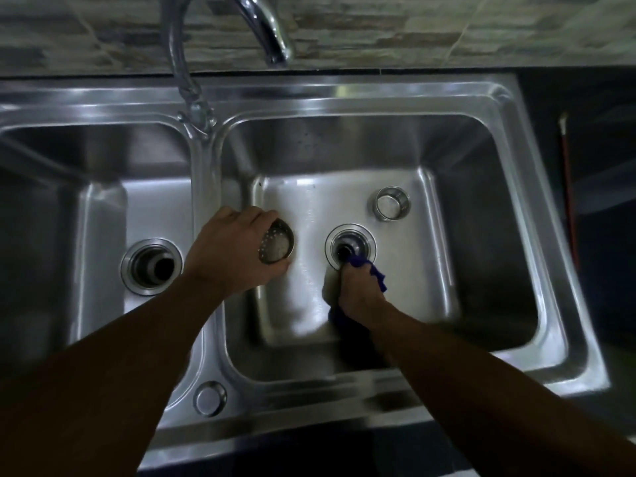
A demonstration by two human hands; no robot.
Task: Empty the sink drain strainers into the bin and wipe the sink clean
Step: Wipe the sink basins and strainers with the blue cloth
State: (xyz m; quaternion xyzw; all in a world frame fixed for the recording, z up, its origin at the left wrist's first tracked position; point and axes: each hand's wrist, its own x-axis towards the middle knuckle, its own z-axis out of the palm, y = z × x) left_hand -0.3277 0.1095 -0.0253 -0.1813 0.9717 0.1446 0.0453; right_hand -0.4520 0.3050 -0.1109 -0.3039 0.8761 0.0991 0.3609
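I look down into a steel double sink (509,235). My left hand (230,253) grips a perforated metal strainer basket (277,246) above the right basin's left side. My right hand (361,287) holds a blue cloth (375,273) and presses it against the rim of the right basin's open drain (350,246). A second strainer (392,203) stands on the basin floor, behind and to the right of that drain. The left basin's drain (151,266) is open with no strainer in it.
A chrome tap (265,25) arches over the divider between the basins. A round steel cap (210,397) sits on the front rim. A red-handled tool (569,201) lies on the dark counter to the right. A tiled wall runs behind.
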